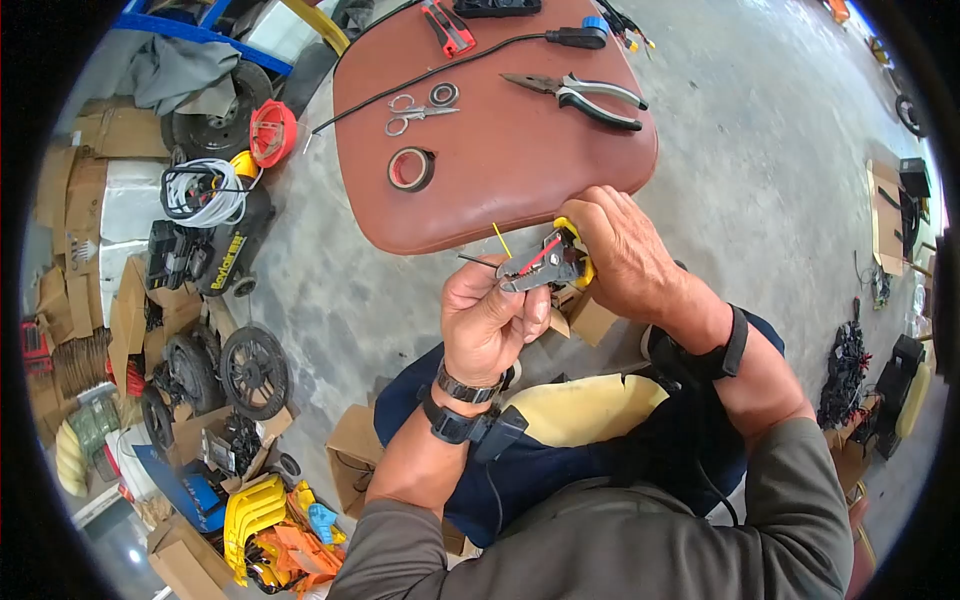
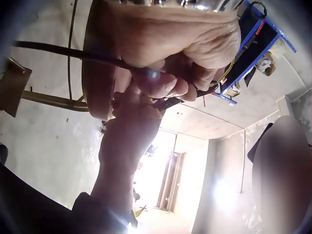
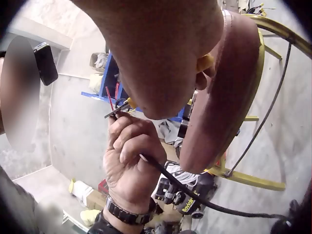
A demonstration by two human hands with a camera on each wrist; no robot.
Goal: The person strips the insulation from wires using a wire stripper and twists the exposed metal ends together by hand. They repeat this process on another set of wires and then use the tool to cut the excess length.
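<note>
With my right grip (image 1: 630, 250) I am clamping one yellow-handled wire tool (image 1: 545, 268), its head pointing towards my left grip (image 1: 485, 325), which is curling round one black cable (image 3: 195, 195) beside that head. One yellow strand (image 1: 502, 240) is sticking out just ahead of the left grip; whether the tool is biting on a strand, I cannot tell. To be working well here, I should be bracing the cable close to the tool's head, feeding one strand squarely, squeezing evenly and pulling straight, without nicking the copper or catching a fingertip

Beyond both grips, one padded seat (image 1: 500, 180) is carrying one tape roll (image 1: 410, 169) ahead and left, one pair of scissors (image 1: 420, 114) farther out, and one small dark ring (image 1: 443, 95) just beside them. One pair of pliers (image 1: 585, 98) is lying ahead of the right grip; one red cutter (image 1: 447, 28) is resting farthest out
</note>
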